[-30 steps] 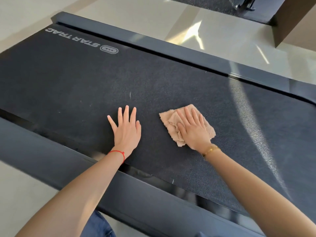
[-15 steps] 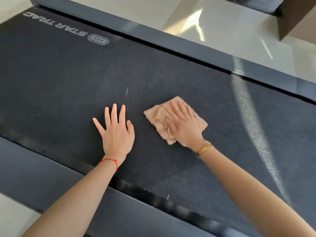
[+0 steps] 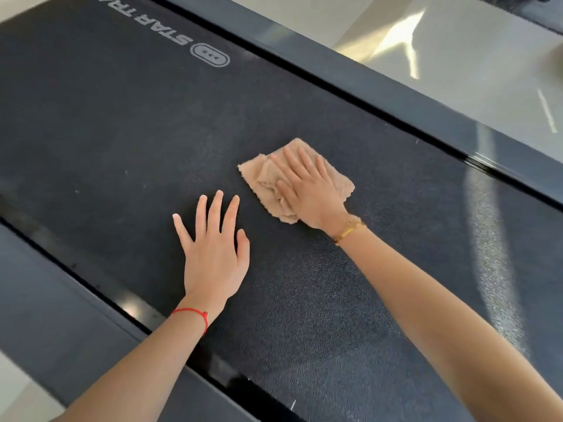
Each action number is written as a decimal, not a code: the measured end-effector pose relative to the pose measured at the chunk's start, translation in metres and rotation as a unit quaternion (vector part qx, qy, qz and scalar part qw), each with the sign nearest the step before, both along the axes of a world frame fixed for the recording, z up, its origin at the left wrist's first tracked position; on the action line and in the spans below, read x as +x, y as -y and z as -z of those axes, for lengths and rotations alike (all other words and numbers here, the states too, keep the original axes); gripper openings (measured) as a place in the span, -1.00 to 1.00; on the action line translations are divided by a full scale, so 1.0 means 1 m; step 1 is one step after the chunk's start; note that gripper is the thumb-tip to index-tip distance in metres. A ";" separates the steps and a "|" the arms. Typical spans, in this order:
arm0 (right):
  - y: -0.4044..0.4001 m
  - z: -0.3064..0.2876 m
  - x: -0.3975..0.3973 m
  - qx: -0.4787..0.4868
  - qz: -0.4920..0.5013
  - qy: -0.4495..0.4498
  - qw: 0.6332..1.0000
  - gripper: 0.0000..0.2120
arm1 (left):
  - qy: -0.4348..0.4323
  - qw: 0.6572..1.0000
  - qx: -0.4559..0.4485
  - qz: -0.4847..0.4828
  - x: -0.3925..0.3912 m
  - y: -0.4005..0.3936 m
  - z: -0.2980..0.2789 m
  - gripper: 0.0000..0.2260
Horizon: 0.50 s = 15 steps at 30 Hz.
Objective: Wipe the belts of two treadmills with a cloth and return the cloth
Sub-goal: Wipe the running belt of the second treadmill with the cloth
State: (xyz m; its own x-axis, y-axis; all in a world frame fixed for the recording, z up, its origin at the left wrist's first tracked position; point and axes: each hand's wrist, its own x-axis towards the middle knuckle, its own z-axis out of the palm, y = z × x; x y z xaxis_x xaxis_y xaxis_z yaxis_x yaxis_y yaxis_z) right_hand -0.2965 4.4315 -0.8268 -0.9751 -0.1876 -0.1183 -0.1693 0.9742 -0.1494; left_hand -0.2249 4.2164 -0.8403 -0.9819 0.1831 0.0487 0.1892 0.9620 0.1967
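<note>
A dark treadmill belt [image 3: 122, 132] with a white logo fills most of the view. A crumpled beige cloth [image 3: 265, 181] lies on the belt near its middle. My right hand [image 3: 307, 190] presses flat on the cloth with straight fingers, covering its right part. My left hand [image 3: 213, 251] rests flat on the bare belt just left of and below the cloth, fingers spread and straight, holding nothing.
Dark side rails run along the belt, one near me [image 3: 76, 330] and one on the far side [image 3: 380, 95]. Beyond the far rail lies a glossy pale floor [image 3: 457, 56]. Another dark machine base shows at the top right corner [image 3: 530, 7].
My right hand has slid the cloth farther across the belt, away from me. My left hand stays flat on the belt. The camera has shifted closer to the belt.
</note>
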 end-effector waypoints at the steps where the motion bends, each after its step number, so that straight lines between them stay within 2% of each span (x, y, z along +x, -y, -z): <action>1: -0.008 0.000 0.003 -0.001 -0.008 0.001 1.000 -0.48 | -0.003 1.000 -0.001 0.000 0.000 0.000 0.000 -0.47; 3: -0.030 0.000 0.000 0.013 0.010 -0.007 1.000 -0.48 | -0.006 1.000 -0.007 -0.002 0.000 0.000 0.002 -0.47; 7: -0.073 -0.003 -0.043 0.037 0.131 -0.032 0.990 -0.48 | -0.008 1.000 -0.024 -0.005 0.000 0.000 0.004 -0.48; 11: -0.093 -0.007 -0.098 -0.021 0.238 -0.003 0.971 -0.47 | -0.007 1.000 -0.021 -0.006 -0.002 0.001 0.003 -0.49; 13: -0.092 -0.006 -0.110 -0.021 0.240 -0.007 0.971 -0.47 | -0.011 1.000 -0.018 -0.007 -0.002 0.000 0.004 -0.49; 15: -0.084 -0.009 -0.101 -0.022 0.196 0.004 0.980 -0.47 | -0.006 1.000 -0.014 -0.001 -0.002 0.001 0.002 -0.49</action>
